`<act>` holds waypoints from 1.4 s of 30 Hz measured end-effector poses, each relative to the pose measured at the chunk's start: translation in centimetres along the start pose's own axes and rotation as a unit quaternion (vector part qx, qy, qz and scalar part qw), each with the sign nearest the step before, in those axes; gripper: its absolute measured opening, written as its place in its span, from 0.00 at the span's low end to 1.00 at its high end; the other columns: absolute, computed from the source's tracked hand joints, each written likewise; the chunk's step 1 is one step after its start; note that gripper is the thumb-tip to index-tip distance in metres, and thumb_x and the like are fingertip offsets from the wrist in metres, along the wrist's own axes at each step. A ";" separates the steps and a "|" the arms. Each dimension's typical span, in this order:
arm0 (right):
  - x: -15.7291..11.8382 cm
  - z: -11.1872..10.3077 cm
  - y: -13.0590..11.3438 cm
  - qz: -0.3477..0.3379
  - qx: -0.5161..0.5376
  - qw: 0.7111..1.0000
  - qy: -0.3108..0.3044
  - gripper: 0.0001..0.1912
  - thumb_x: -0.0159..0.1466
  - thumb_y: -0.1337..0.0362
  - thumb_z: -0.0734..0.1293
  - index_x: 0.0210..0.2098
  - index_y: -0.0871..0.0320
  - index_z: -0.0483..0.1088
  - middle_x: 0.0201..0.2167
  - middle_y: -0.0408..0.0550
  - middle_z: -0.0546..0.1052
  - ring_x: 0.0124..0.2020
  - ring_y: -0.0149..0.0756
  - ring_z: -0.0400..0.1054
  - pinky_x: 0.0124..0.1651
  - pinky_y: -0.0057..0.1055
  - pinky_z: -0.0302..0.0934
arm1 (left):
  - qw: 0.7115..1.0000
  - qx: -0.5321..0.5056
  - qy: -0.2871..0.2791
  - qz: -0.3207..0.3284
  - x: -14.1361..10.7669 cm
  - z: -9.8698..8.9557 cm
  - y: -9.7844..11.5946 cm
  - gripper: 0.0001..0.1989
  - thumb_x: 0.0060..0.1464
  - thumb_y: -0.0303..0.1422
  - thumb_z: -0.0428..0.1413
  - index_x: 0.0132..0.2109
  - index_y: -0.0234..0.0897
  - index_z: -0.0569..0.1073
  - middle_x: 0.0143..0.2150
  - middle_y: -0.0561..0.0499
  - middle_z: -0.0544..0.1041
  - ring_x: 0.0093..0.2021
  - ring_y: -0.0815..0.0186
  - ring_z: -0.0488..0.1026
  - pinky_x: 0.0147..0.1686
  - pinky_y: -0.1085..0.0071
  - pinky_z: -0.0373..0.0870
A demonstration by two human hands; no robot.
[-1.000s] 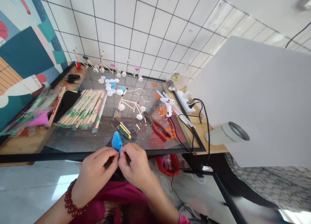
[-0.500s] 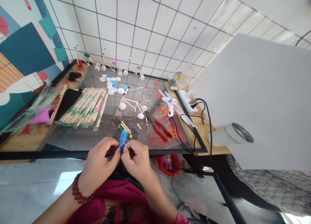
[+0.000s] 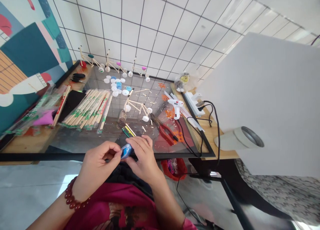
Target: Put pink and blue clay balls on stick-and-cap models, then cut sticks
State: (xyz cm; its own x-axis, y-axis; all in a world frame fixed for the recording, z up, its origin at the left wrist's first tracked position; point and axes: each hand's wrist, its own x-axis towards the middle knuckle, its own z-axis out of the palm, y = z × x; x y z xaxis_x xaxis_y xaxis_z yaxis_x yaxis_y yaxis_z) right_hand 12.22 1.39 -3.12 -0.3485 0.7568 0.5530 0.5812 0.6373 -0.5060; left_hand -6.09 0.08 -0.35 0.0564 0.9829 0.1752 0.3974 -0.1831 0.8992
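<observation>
A small blue packet with what looks like clear wrapping (image 3: 126, 150) is held between both hands over the table's front edge. My left hand (image 3: 102, 161), with a beaded bracelet on its wrist, pinches the packet's left edge between thumb and fingertips. My right hand (image 3: 143, 159) wraps its fingers over the packet's other side, thumb beneath. Just beyond the hands lies a green and yellow utility knife (image 3: 127, 131), partly covered by my right hand. A small bicycle model made of sticks (image 3: 136, 106), with white bottle-cap wheels, stands farther back.
Wrapped chopsticks (image 3: 87, 110) lie left. Bottle caps (image 3: 116, 85) and more stick bicycles (image 3: 115, 67) are farther back. Red-handled pliers (image 3: 166, 131), a white glue gun (image 3: 176, 107) with its cord, and a power strip (image 3: 194, 103) are right. A red bin (image 3: 173, 170) stands below.
My right hand has shifted from a fingertip pinch to a fuller hold around the packet. The packet has tilted lower, and my left hand has moved slightly left.
</observation>
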 end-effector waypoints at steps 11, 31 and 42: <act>-0.3 1.3 0.5 -0.023 -0.049 0.994 0.091 0.18 0.66 0.71 0.64 0.55 0.53 0.70 0.42 0.50 0.82 0.45 0.41 0.76 0.61 0.50 0.60 | 0.985 0.130 -0.010 0.116 -0.1 -0.2 0.4 0.08 0.61 0.33 0.58 0.43 0.39 0.82 0.42 0.48 0.80 0.30 0.69 0.79 0.33 0.78 0.77; -0.7 1.7 0.0 -0.038 0.027 0.993 0.106 0.21 0.64 0.69 0.68 0.56 0.53 0.70 0.37 0.48 0.82 0.36 0.37 0.76 0.47 0.42 0.72 | 0.975 0.111 -0.027 0.193 0.1 -0.4 -0.4 0.07 0.59 0.24 0.55 0.38 0.37 0.78 0.42 0.48 0.79 0.42 0.67 0.79 0.45 0.75 0.75; -0.8 1.4 -0.7 0.098 0.135 0.978 0.128 0.11 0.62 0.67 0.73 0.45 0.55 0.76 0.38 0.49 0.82 0.37 0.34 0.77 0.42 0.29 0.74 | 0.965 -0.173 -0.173 -0.094 1.4 -2.3 -1.2 0.13 0.57 0.39 0.62 0.28 0.37 0.82 0.42 0.45 0.77 0.37 0.65 0.77 0.34 0.73 0.78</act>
State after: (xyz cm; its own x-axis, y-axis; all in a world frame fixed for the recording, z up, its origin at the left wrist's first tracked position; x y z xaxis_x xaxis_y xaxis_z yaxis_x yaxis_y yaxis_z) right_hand 11.04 0.53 -4.16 -0.0341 0.8296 0.5573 0.3908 0.5243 -0.7565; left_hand -8.62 1.69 -0.27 0.3403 0.9356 -0.0942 0.1042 0.0620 0.9926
